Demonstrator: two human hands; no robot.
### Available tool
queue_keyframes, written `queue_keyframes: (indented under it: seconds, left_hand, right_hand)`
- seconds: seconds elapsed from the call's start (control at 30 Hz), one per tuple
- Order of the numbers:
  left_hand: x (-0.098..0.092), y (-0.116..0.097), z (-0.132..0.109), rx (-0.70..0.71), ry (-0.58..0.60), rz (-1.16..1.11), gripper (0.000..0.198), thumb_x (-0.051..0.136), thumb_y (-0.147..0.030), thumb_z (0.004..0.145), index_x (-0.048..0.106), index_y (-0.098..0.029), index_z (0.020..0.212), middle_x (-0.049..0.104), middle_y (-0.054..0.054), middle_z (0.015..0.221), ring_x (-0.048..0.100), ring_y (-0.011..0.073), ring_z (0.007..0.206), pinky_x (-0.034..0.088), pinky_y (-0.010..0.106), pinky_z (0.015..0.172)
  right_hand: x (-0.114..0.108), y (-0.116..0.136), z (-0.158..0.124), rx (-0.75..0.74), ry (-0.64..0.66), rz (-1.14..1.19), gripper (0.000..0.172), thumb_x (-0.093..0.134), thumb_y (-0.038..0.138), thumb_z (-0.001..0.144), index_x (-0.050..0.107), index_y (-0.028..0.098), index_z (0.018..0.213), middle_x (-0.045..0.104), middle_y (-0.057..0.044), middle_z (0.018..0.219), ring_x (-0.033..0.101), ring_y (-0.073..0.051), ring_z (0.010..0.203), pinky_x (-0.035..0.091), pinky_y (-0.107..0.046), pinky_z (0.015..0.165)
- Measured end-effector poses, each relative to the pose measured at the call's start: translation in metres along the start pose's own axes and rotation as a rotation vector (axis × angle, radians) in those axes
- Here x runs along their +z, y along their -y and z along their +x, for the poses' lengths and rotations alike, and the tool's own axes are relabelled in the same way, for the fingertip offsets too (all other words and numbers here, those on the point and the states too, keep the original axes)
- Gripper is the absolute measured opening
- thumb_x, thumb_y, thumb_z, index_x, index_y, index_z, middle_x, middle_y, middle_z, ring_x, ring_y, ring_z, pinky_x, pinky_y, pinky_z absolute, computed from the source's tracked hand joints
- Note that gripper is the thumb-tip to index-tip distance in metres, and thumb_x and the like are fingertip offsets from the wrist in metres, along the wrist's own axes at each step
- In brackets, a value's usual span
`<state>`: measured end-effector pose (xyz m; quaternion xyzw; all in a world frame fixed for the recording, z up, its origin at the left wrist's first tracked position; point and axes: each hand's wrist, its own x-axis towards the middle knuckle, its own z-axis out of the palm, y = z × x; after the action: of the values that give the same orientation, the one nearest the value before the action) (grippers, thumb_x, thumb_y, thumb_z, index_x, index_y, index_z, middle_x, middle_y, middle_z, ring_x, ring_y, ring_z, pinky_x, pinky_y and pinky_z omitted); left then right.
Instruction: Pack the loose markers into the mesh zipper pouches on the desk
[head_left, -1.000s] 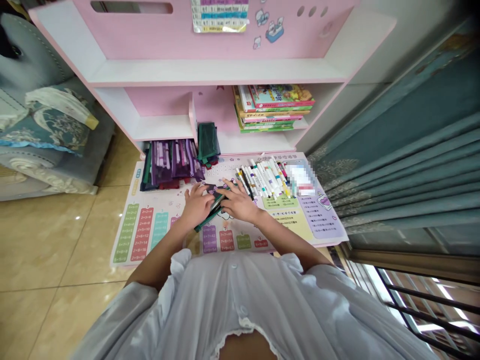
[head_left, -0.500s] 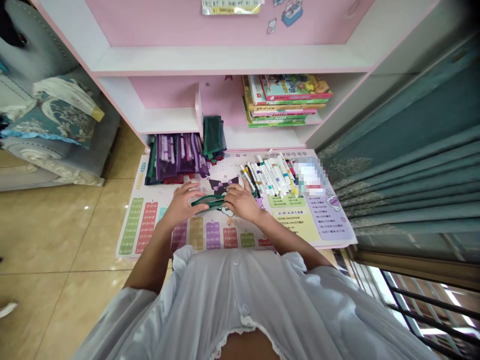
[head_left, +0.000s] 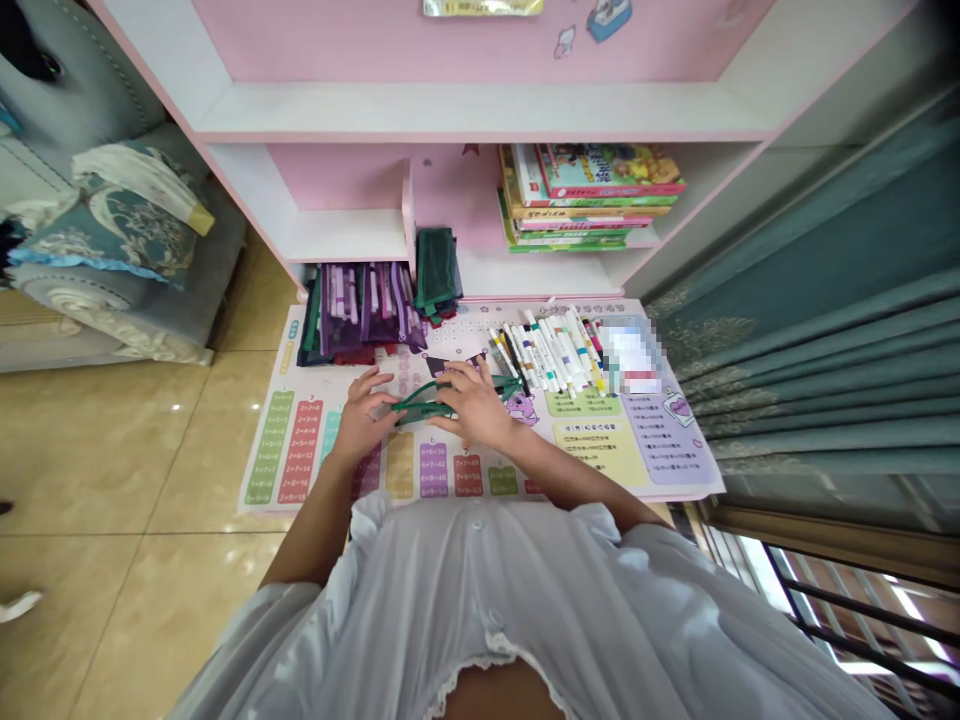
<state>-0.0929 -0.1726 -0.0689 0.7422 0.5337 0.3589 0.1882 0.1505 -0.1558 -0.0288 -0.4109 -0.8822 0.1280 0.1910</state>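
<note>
A dark green mesh zip pouch point(head_left: 427, 400) lies flattened across the printed times-table desk mat point(head_left: 285, 450), held between my hands. My left hand point(head_left: 362, 416) grips its left end with spread fingers. My right hand point(head_left: 471, 404) presses over its middle and right part, hiding much of it. Just beyond my right hand lies a loose pile of colour markers point(head_left: 547, 352). Beyond my left hand stands a row of purple mesh pouches point(head_left: 361, 305), with a stack of green pouches point(head_left: 438, 270) next to it.
A pink-and-white shelf unit point(head_left: 480, 110) holds a stack of children's books point(head_left: 592, 190) above the desk. A blurred patch point(head_left: 631, 355) covers part of the mat. A teal curtain point(head_left: 810, 340) hangs right, above a window grille. A sofa point(head_left: 112, 230) and tiled floor lie left.
The green pouch has turned from a diagonal lie under my hands to nearly level between them. My hands have moved slightly apart, and the whole view has drifted slightly.
</note>
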Motion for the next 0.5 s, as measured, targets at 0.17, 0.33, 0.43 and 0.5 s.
queue_keyframes:
  seconds: [0.17, 0.33, 0.43, 0.5]
  left_hand:
    - [0.0, -0.002, -0.002, -0.023, 0.016, 0.013, 0.007, 0.064, -0.026, 0.08, 0.071, -0.024, 0.078, 0.064, 0.006, 0.127, 0.044, 0.0264, 0.138, 0.036, 0.051, 0.117]
    - [-0.001, -0.005, -0.003, -0.003, 0.027, -0.003, 0.008, 0.064, -0.027, 0.079, 0.072, -0.024, 0.079, 0.063, 0.006, 0.128, 0.043, 0.0272, 0.138, 0.037, 0.051, 0.117]
    - [-0.002, -0.005, -0.003, 0.015, 0.026, -0.012, 0.007, 0.066, -0.029, 0.08, 0.072, -0.024, 0.079, 0.063, 0.006, 0.128, 0.044, 0.0276, 0.138, 0.037, 0.051, 0.116]
    - [-0.002, -0.005, -0.003, 0.018, 0.028, -0.014, 0.008, 0.068, -0.03, 0.08, 0.071, -0.024, 0.077, 0.064, 0.006, 0.127, 0.044, 0.0273, 0.137, 0.038, 0.05, 0.116]
  right_hand:
    - [0.013, 0.029, 0.016, -0.071, -0.009, -0.004, 0.036, 0.068, 0.055, 0.082, 0.072, 0.021, 0.092, 0.064, -0.013, 0.123, 0.04, -0.036, 0.135, 0.013, -0.065, 0.116]
    - [0.017, 0.039, 0.025, -0.041, -0.035, -0.003, 0.025, 0.064, 0.044, 0.087, 0.071, 0.02, 0.088, 0.062, -0.013, 0.126, 0.039, -0.035, 0.135, 0.013, -0.066, 0.115]
    - [0.015, 0.039, 0.026, -0.003, -0.047, 0.029, 0.017, 0.061, 0.034, 0.089, 0.071, 0.021, 0.084, 0.064, -0.011, 0.124, 0.04, -0.033, 0.135, 0.014, -0.065, 0.115]
    - [0.013, 0.039, 0.025, 0.02, -0.047, 0.056, 0.015, 0.06, 0.029, 0.089, 0.071, 0.021, 0.083, 0.065, -0.01, 0.123, 0.04, -0.033, 0.135, 0.016, -0.065, 0.115]
